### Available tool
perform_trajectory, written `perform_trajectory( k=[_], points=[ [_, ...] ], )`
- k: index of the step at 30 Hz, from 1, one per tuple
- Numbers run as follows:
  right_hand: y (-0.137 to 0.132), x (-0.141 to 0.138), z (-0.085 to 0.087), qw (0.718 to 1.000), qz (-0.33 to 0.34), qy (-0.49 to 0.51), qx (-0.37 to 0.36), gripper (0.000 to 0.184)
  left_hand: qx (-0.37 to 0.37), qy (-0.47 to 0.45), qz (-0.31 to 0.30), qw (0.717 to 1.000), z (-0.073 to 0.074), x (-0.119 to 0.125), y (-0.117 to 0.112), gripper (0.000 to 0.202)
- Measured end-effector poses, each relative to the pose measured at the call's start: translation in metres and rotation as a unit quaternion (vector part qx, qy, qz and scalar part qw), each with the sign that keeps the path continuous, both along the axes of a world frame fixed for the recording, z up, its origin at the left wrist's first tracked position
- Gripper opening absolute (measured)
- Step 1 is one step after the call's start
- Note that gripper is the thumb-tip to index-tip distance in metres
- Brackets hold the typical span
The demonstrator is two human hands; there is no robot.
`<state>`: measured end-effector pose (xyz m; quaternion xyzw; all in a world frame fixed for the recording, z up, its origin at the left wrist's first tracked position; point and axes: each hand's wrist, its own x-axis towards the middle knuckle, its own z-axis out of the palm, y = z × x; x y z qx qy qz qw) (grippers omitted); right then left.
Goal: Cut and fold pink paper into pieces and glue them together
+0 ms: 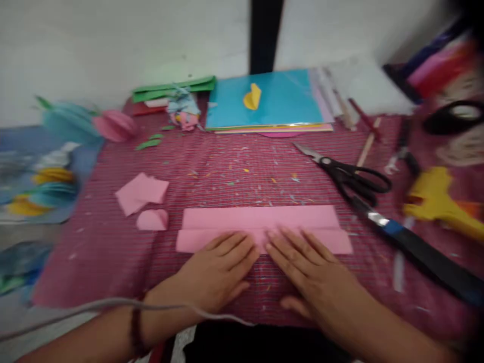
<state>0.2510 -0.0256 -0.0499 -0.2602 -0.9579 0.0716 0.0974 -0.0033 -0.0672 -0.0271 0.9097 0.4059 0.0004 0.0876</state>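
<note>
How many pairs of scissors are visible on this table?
1. The scissors lie beyond the right end of the long pink paper, pointing towards the blue sheet. The right edge is blurred, so others may be hidden.

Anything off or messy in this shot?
Yes: small coloured bits are strewn across the striped cover beyond the pink paper, like uncleared litter. Also, a pale cord crosses in front of the left forearm, an odd spot where it might snag. No damage I can see; frame's blurry.
</note>
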Motion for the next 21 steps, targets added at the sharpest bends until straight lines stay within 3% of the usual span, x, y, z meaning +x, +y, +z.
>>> perform_trajectory(
  k=[4, 8, 13, 17, 21],
  points=[
    [0.000, 0.022, -0.018, 1.000, 0.007, -0.007, 0.026, 0.078, -0.027, -0.020, 0.055, 0.998, 0.003, -0.018, -0.009, 0.057],
    [0.001, 0.054, -0.025, 0.999, -0.041, -0.027, 0.023, 0.082, 0.011, -0.002, 0.152, 0.988, 0.005, -0.049, -0.039, 0.058],
    [-0.003, 0.070, -0.026, 0.997, -0.069, -0.028, 0.005, 0.083, 0.125, -0.033, 0.259, 0.957, 0.021, -0.092, -0.071, 0.024],
    [-0.001, 0.068, -0.025, 0.997, -0.068, -0.016, 0.012, 0.078, 0.222, 0.066, 0.322, 0.918, 0.033, -0.109, -0.061, 0.018],
    [0.001, 0.064, -0.022, 0.998, -0.062, 0.007, 0.015, 0.076, 0.157, 0.137, 0.327, 0.922, 0.026, -0.110, -0.028, 0.029]
  ],
)
